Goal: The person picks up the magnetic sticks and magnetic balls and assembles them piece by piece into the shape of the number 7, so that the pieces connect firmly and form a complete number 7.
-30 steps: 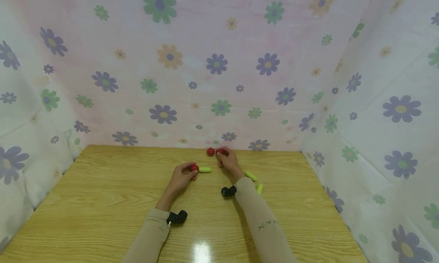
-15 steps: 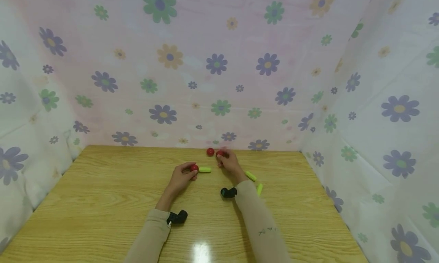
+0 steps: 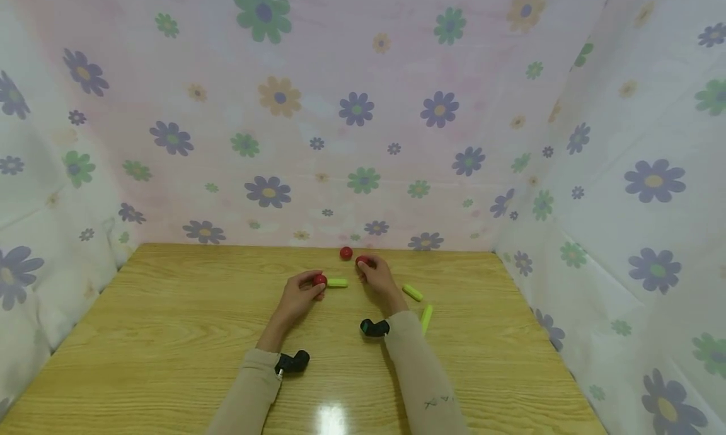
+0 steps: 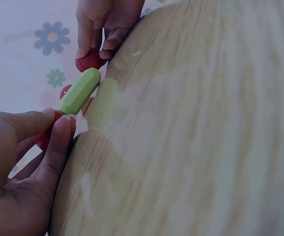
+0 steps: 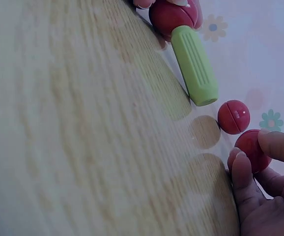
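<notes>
My left hand [image 3: 297, 296] pinches a glossy red ball [image 3: 320, 280] between thumb and fingers. A ribbed light-green stick [image 4: 80, 92] extends from this ball toward the right; its near end meets the ball, as the right wrist view shows. To the right and a little farther back, my right hand [image 3: 379, 278] pinches a second red ball [image 5: 251, 150] with thumb and fingertips. A third red ball [image 3: 346, 253], with a seam line round it, rests on the table near its back edge. In the right wrist view it sits between the stick's far end and the pinched ball.
Two more light-green sticks, an angled one [image 3: 413, 292] and another [image 3: 426, 319] partly behind the right sleeve, lie on the wooden table [image 3: 187, 334]. A flowered cloth [image 3: 317, 208] stands along the table's back and sides. Both wrists wear black cameras.
My right hand has drawn its red ball slightly toward me, away from the back edge. The left hand, its ball and the green stick stay in place. The head view tilts slightly.
</notes>
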Demonstrator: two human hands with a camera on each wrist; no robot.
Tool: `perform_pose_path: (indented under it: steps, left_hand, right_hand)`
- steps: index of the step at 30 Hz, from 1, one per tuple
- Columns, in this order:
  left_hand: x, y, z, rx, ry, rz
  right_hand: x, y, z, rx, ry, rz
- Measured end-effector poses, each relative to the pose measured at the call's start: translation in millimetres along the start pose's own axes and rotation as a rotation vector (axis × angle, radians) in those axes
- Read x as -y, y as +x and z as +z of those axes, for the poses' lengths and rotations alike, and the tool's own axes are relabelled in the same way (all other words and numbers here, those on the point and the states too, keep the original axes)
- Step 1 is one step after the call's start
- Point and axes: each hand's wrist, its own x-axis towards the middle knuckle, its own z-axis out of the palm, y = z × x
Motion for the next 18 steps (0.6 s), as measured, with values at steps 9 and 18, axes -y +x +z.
perform_pose_path:
  steps: [9,18]
  left_hand:
    - [-1.0,-1.2,0.6,-0.002,0.010,0.011]
    - [-2.1,-0.1,1.1,-0.015,0.007,-0.009]
  right_hand:
    - [-3,-6.0,0,-0.012,0.051,0.004]
    - [-4,-15.2,-3,0.003,0.062,-0.006]
